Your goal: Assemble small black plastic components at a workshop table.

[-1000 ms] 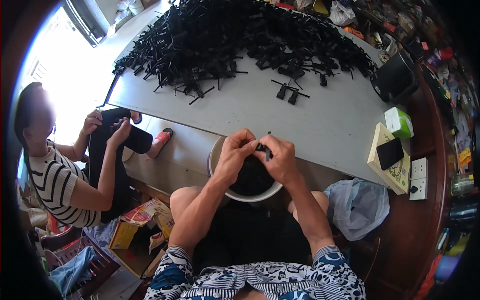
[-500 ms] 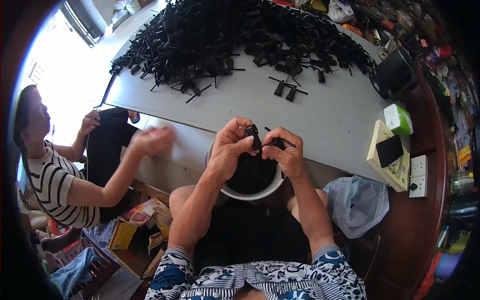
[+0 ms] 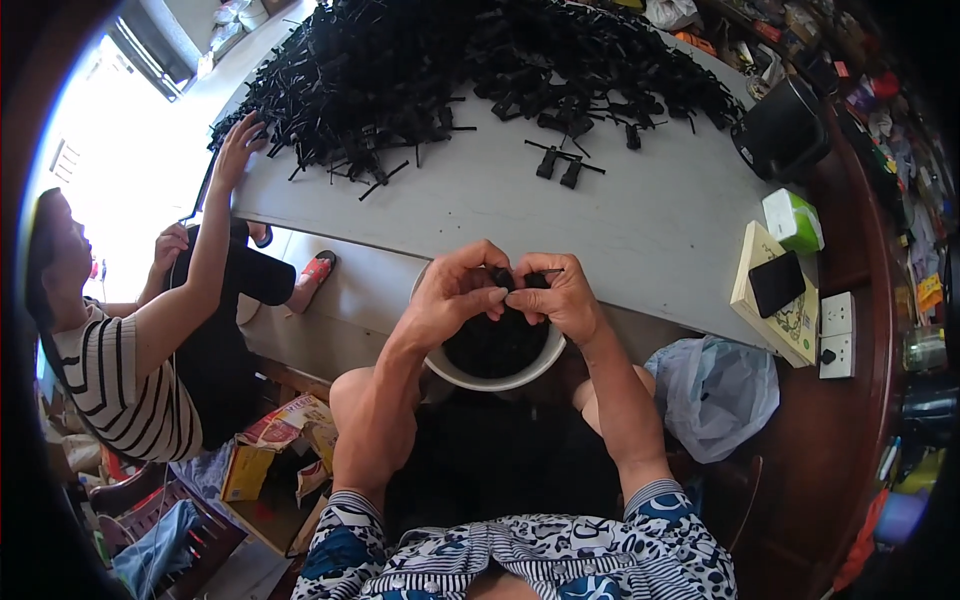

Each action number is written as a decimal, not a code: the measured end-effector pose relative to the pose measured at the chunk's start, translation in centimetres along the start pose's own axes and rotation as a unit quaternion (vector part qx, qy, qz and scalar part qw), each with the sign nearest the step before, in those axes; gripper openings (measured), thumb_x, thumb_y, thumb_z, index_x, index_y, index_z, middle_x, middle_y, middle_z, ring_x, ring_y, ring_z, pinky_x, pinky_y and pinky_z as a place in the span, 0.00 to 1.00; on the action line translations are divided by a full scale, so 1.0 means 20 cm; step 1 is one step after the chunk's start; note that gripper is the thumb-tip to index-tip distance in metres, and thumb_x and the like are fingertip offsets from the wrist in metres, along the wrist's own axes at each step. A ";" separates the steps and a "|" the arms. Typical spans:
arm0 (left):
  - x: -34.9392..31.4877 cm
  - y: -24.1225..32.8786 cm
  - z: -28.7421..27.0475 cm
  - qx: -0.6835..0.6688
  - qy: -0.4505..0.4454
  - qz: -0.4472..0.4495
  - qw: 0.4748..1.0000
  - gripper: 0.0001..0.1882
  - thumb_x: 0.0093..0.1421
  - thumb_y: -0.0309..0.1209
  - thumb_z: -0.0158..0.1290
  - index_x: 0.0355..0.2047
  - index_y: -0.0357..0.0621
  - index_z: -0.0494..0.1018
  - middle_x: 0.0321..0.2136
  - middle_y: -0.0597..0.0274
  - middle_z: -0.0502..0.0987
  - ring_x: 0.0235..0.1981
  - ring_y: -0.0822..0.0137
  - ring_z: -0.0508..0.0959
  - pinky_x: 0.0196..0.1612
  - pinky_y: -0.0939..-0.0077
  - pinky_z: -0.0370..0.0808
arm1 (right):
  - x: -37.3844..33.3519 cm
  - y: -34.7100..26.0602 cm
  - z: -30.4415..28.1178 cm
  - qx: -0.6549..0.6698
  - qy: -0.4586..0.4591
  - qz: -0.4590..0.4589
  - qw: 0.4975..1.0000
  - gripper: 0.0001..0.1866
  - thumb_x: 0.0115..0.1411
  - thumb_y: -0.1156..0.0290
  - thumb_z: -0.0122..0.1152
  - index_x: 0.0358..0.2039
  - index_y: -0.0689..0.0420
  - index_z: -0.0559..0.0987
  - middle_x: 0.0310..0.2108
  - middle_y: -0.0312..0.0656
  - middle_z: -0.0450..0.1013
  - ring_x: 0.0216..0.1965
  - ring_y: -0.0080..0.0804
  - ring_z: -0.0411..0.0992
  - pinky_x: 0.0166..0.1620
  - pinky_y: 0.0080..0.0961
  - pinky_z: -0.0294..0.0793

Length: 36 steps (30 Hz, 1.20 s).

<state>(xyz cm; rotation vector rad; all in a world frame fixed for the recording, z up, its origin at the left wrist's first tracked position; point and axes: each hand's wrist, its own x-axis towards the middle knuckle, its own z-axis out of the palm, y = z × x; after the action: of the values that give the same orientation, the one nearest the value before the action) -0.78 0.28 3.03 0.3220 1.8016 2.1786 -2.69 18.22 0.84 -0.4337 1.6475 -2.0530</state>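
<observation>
Head view, looking down past a patterned shirt [image 3: 520, 555]: from where I'm standing, both hands are drawn close together, thumb tips almost meeting. The left hand [image 3: 450, 292] has its thumb and forefinger pinched in on a black clip [image 3: 503, 276], which stands up between them; the right hand [image 3: 566, 300] is closed just as tightly on a dark strapped piece [image 3: 537, 282], a thin end poking out over its fingers to the right. What counts is how these two lie to each other: side by side, the clip just left of the strapped piece, each nearest the hand that grips it. The clip's long axis seems to run away from the body, though the fingers cover too much to be sure, and I can't tell whether the two pieces touch. Right beneath the fingers sits a pale bucket [image 3: 492, 384], dark stuff filling its bottom. Beyond the fingers spreads the tabletop [image 3: 420, 215], with a pair of loose clips [image 3: 558, 167] ahead and slightly right, and a great black heap [image 3: 330, 85] farther off. Well away to the fingers' left, a co-worker's raised hand [image 3: 236, 150] is at the heap's near edge.
</observation>
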 end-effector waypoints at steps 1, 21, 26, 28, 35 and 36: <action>0.00 -0.01 0.00 0.030 0.013 0.002 0.999 0.04 0.54 0.17 0.49 0.30 0.36 0.69 0.24 0.65 0.73 0.22 0.78 0.71 0.25 0.85 0.70 | 0.00 0.01 0.01 -0.032 0.027 -0.004 0.999 0.09 0.47 0.73 0.65 0.21 0.60 0.72 0.16 0.32 0.67 0.16 0.16 0.64 0.19 0.14 0.60; -0.03 -0.06 0.01 0.359 0.082 -0.007 0.930 0.06 0.53 0.24 0.53 0.33 0.39 0.73 0.21 0.62 0.72 0.17 0.74 0.71 0.19 0.77 0.66 | 0.02 0.01 -0.04 0.068 0.095 -0.084 0.990 0.27 0.65 0.49 0.37 0.36 0.63 0.73 0.19 0.41 0.73 0.17 0.17 0.63 0.20 0.12 0.59; -0.02 -0.05 0.04 0.237 0.067 -0.022 0.969 0.09 0.58 0.30 0.50 0.36 0.38 0.71 0.25 0.59 0.74 0.20 0.73 0.74 0.24 0.80 0.70 | 0.03 0.02 0.03 -0.031 0.164 -0.091 0.982 0.29 0.65 0.47 0.35 0.42 0.62 0.72 0.26 0.42 0.75 0.18 0.16 0.64 0.22 0.10 0.61; -0.02 -0.05 0.06 -0.028 0.014 -0.130 0.991 0.12 0.63 0.34 0.45 0.38 0.37 0.69 0.26 0.58 0.75 0.22 0.73 0.75 0.27 0.84 0.72 | 0.04 0.02 0.06 -0.133 0.193 -0.172 0.957 0.31 0.65 0.46 0.33 0.47 0.61 0.71 0.32 0.42 0.76 0.20 0.16 0.64 0.25 0.10 0.62; 0.01 -0.16 -0.01 -0.300 0.056 -0.101 0.947 0.10 0.64 0.33 0.45 0.35 0.37 0.69 0.24 0.61 0.76 0.22 0.74 0.75 0.26 0.82 0.73 | 0.05 0.03 0.11 -0.324 0.132 -0.293 0.890 0.27 0.62 0.53 0.45 0.54 0.59 0.69 0.41 0.46 0.71 0.32 0.32 0.70 0.34 0.23 0.71; 0.01 -0.16 -0.01 -0.332 0.034 -0.098 0.938 0.10 0.63 0.33 0.46 0.35 0.37 0.70 0.25 0.61 0.75 0.22 0.73 0.75 0.27 0.81 0.74 | 0.05 0.01 0.12 -0.335 0.138 -0.341 0.867 0.27 0.51 0.76 0.59 0.54 0.48 0.71 0.32 0.40 0.69 0.20 0.25 0.70 0.22 0.21 0.70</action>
<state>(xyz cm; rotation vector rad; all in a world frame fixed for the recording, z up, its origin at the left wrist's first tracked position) -0.73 0.62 -0.14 -0.0844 0.9694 2.4975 -2.26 15.57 1.09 -1.1371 2.6853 -1.9673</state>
